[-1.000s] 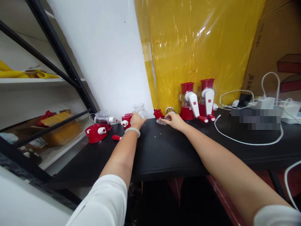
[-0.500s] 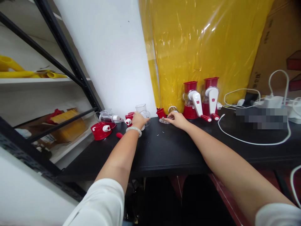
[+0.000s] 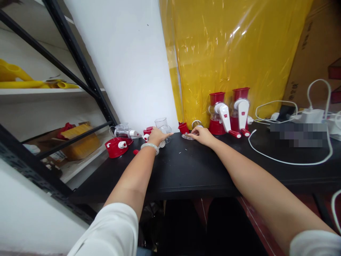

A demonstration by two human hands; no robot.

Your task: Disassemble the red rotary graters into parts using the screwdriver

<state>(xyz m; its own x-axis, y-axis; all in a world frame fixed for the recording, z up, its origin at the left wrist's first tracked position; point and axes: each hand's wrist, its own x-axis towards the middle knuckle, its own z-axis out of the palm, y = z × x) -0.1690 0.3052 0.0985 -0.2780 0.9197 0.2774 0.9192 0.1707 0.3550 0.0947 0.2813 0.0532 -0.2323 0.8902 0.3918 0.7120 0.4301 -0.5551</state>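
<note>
My left hand (image 3: pixel 157 136) reaches to the back of the black table (image 3: pixel 197 170) and closes round a red and clear grater body (image 3: pixel 160 128), its forefinger stretched toward the right. My right hand (image 3: pixel 200 134) rests a little to the right, fingertips pinching a small clear disc with a red part (image 3: pixel 184 130) lying on the table. A metal drum (image 3: pixel 196 124) lies just behind this hand. A pale bangle sits on my left wrist.
Two assembled red and white crank graters (image 3: pixel 230 113) stand against yellow plastic sheeting. Loose red grater parts (image 3: pixel 117 143) lie at the table's left end, next to a black metal rack. White cables and chargers (image 3: pixel 298 142) spread across the right.
Both hands have stayed on the same parts. My head has turned slightly left, shifting the whole scene a little to the right. My left forefinger now points out more.
</note>
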